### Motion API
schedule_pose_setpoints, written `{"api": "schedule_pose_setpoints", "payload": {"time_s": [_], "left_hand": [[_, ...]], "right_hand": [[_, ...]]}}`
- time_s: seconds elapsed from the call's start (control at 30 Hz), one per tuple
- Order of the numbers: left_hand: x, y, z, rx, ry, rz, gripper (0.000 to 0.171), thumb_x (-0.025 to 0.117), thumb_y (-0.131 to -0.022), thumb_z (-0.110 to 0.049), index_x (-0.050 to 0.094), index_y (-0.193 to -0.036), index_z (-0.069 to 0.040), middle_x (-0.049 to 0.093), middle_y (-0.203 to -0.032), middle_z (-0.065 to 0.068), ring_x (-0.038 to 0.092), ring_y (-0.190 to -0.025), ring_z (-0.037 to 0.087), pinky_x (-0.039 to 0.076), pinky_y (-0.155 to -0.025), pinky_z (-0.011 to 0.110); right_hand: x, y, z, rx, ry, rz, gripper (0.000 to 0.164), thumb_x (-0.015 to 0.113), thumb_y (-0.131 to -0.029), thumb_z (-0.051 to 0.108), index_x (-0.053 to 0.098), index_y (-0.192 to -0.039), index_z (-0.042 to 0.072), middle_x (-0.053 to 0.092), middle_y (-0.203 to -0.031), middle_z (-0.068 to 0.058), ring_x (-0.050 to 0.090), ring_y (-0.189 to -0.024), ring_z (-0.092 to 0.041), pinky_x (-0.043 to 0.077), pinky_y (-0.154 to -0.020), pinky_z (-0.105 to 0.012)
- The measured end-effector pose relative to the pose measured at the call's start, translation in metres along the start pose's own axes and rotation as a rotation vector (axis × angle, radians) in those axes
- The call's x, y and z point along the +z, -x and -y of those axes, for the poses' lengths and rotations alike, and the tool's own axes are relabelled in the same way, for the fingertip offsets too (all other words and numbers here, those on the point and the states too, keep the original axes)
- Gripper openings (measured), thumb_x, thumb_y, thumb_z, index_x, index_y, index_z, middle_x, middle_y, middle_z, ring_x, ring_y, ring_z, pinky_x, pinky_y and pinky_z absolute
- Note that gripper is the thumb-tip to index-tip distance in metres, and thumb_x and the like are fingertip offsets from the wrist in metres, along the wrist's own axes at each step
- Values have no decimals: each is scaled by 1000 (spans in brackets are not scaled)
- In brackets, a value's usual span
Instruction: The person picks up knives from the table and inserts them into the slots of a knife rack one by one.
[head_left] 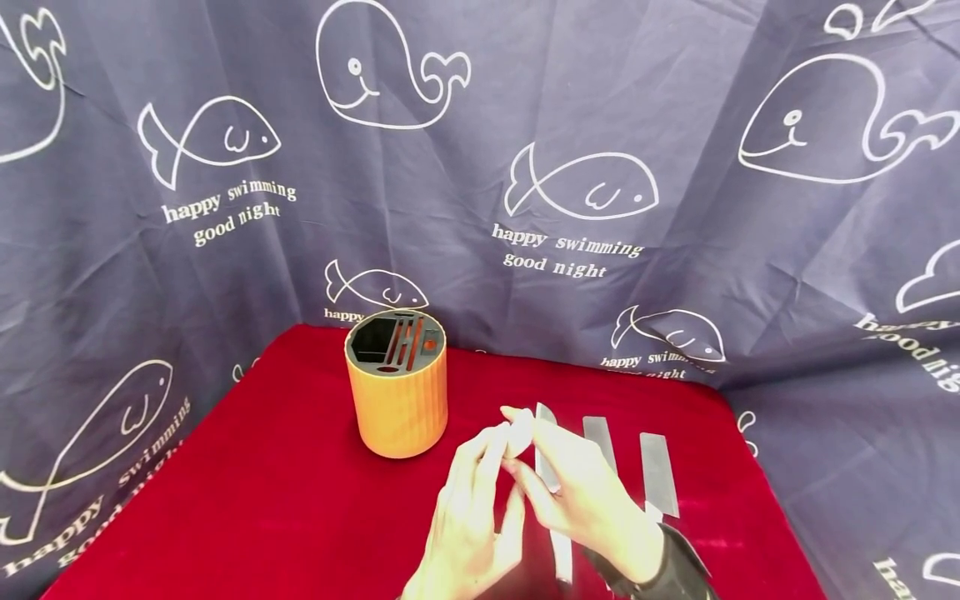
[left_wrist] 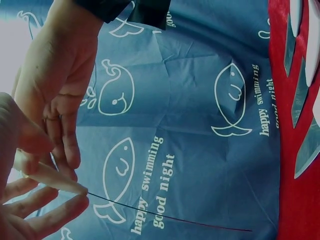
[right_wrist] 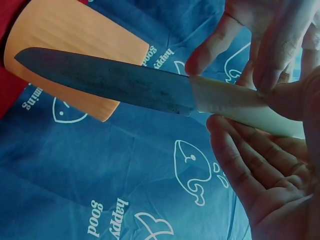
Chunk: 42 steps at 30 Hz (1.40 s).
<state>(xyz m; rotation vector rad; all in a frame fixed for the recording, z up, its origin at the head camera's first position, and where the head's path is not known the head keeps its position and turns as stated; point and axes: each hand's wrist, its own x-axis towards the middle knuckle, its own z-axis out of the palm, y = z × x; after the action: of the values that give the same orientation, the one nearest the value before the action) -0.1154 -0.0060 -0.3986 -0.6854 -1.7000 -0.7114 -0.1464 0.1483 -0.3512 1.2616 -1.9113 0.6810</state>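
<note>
Both hands are on the white handle of one kitchen knife [right_wrist: 110,82]. My left hand [head_left: 468,512] holds the handle between thumb and fingers, one fingertip near the blade's base. My right hand [head_left: 581,492] holds it with the thumb on one side and fingers on the other. The blade points down toward the table; in the left wrist view it appears edge-on as a thin dark line. From the head view only the white handle [head_left: 519,433] shows, seen nearly end-on, with the blade hidden. A round orange knife block [head_left: 397,412] stands to the left of the hands.
Three more blades lie on the red cloth to the right: a pointed knife [head_left: 546,458], partly behind my right hand, and two broad blades, a middle one [head_left: 598,437] and a right one [head_left: 660,475]. The block's dark top has several slots. A patterned curtain [head_left: 480,167] surrounds the table.
</note>
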Motion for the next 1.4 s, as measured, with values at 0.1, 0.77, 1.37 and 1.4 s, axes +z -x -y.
{"api": "schedule_pose_setpoints", "payload": {"time_s": [0.1, 0.77, 1.37, 1.4], "left_hand": [[0, -1, -1, 19, 19, -15, 43, 51, -96, -17, 58, -128, 12, 62, -120, 23, 62, -106, 29, 61, -86, 29], [1, -3, -2, 39, 7, -38, 45, 46, -91, -9, 60, -130, 9, 68, -130, 17, 67, -109, 25, 61, -82, 24], [0, -19, 3, 118, -48, -134, 24, 50, -101, -4, 65, -115, 8, 71, -106, 18, 71, -89, 23, 62, -73, 24], [0, -20, 5, 126, -51, -139, 23, 50, -100, -3, 65, -114, 8, 70, -105, 18, 71, -88, 23, 62, -72, 24]], "right_hand": [[0, 0, 2, -6, -6, -24, 37, 61, -100, 23, 61, -127, -3, 71, -123, -14, 75, -95, -18, 58, -93, -22], [6, 6, 7, -42, -89, -79, 20, 64, -98, 17, 64, -108, 0, 73, -114, -14, 76, -100, -26, 54, -100, -22], [7, -3, 6, -73, -80, -120, 33, 65, -98, 18, 64, -118, -8, 73, -115, -20, 76, -97, -28, 56, -99, -25], [7, -4, 6, -71, -77, -124, 33, 65, -98, 19, 64, -117, -7, 73, -115, -20, 76, -98, -28, 55, -100, -25]]}}
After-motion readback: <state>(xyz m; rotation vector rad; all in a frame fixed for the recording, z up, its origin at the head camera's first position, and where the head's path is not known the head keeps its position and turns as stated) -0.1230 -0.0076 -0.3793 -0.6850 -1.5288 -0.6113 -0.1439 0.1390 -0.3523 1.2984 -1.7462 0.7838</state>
